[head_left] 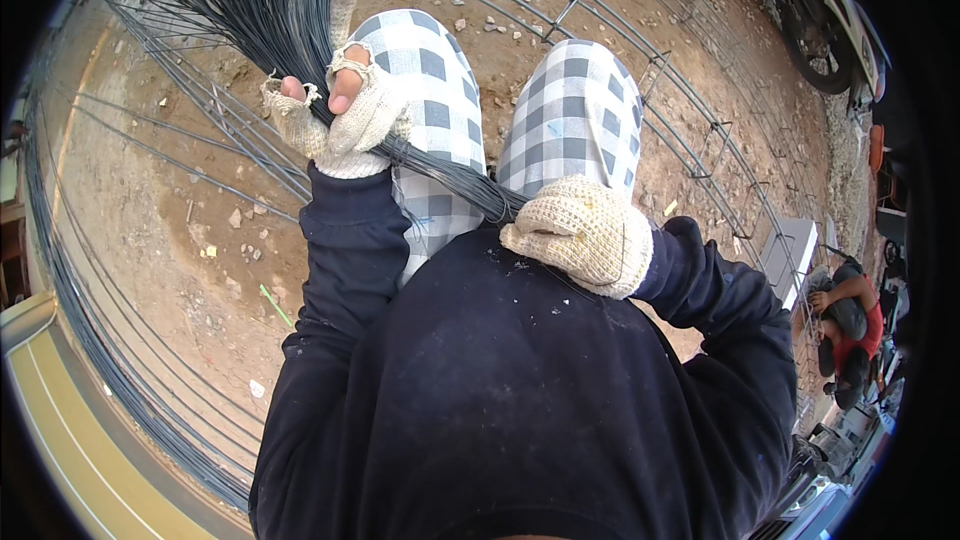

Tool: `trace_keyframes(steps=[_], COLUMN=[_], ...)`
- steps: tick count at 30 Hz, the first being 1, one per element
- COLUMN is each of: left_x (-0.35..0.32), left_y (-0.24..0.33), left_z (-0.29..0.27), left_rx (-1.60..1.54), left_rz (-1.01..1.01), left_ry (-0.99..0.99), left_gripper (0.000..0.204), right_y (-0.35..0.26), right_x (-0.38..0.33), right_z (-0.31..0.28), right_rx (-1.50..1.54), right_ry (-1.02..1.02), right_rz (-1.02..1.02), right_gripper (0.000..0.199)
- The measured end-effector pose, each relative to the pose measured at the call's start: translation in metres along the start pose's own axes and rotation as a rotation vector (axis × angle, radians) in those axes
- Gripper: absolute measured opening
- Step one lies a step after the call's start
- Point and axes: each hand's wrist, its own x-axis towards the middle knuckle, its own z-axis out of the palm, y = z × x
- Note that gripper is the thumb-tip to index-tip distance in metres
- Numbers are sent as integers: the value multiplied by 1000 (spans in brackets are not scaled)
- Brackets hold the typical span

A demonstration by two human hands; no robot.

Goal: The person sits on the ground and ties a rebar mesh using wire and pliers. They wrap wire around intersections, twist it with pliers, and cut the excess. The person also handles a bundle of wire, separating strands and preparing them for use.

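Note:
A bundle of thin dark tie wires (262, 2) fans out toward the upper left over my checked trousers. My left hand (340, 110), in a worn knit glove with bare fingertips showing, grips the bundle near its middle. My right hand (582, 232), in a whole knit glove, closes over the bundle's near end against my dark sweater.
Long steel rebar cages (690, 130) lie on the dirt ground ahead and to the right. More rods (110, 340) curve along the left beside a yellow edge. Another person (850, 325) crouches at the right. A vehicle wheel (822, 40) stands at top right.

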Motion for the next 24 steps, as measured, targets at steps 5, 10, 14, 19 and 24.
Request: trace_keyframes(steps=[5, 10, 14, 19, 24], left_x=[8, 14, 27, 27, 19], left_y=[-2, -8, -14, -15, 2], left_z=[9, 26, 19, 21, 43], left_rx=[-9, 5, -170, -112, 391], left_rz=[44, 223, 177, 200, 10], left_ry=[11, 27, -473, -436, -129], left_gripper=[45, 112, 119, 113, 89], right_y=[-2, 9, 9, -21, -36], right_x=[-21, -60, -110, -136, -104], right_z=[-14, -29, -27, -5, 20], right_rx=[72, 159, 45, 84, -219], right_ry=[-37, 199, 227, 383, 335], right_rz=[102, 832, 975, 1148, 737], right_gripper=[40, 38, 27, 34, 61])
